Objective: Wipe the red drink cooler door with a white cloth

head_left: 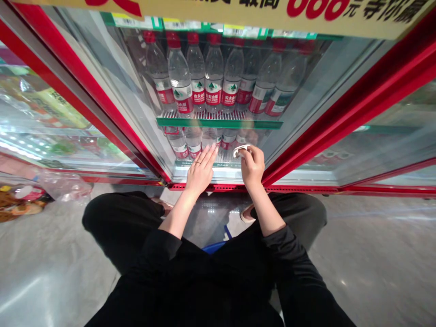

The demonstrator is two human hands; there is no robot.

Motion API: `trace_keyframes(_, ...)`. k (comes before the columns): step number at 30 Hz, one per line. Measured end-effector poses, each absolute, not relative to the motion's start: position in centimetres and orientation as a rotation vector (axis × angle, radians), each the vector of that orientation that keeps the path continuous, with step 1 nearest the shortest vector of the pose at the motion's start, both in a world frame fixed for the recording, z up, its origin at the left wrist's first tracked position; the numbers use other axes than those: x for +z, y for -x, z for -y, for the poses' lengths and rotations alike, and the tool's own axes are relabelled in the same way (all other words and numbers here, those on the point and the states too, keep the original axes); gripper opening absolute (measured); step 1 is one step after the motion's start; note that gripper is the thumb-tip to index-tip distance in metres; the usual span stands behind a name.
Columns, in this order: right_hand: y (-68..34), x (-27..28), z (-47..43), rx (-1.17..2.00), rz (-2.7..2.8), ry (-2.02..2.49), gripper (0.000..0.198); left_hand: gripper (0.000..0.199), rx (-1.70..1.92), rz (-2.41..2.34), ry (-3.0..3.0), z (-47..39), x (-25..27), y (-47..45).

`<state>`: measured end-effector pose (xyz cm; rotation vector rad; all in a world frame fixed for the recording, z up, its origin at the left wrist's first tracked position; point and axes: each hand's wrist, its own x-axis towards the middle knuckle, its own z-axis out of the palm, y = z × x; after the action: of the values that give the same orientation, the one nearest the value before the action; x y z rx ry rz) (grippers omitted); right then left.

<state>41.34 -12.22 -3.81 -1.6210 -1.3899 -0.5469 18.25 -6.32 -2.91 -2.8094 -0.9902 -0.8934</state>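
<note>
My left hand (200, 171), a ring on one finger, is stretched out with its fingers flat near the lower part of the glass door. Beside it on the right, my right hand (254, 167) is closed on a small white curved object (241, 148); its exact kind is unclear. That object is at the glass, or very near it. Behind the glass, water bottles (214, 86) with red caps and red-and-white labels stand on a shelf with a green edge (220, 123). More bottles (194, 144) stand on the level below, partly covered by my left hand.
Red door frames (340, 109) run down both sides of the glass. A yellow banner (218, 13) crosses the top. On the floor at left lie a clear plastic bag (66, 185) and some packaged goods (22, 202). A blue object (214, 248) shows between my legs.
</note>
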Motion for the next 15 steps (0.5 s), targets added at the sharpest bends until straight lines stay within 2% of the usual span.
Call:
trace_keyframes(5, -42.8, -4.8, 13.1, -0.606, 1.213, 1.592, 0.028, 0.084, -0.929, 0.974, 2.815, 6.0, -2.9, -18.2)
trace_keyframes(12, -40.3, -4.7, 12.5, -0.527, 1.5, 1.626, 0.029, 0.084, -0.983, 0.945, 2.813, 6.2, -3.2, -18.2)
trace_keyframes(15, -40.5, -3.7, 11.9, -0.551, 1.459, 1.588, 0.028, 0.088, -0.97, 0.972, 2.829, 6.3, -3.2, -18.1)
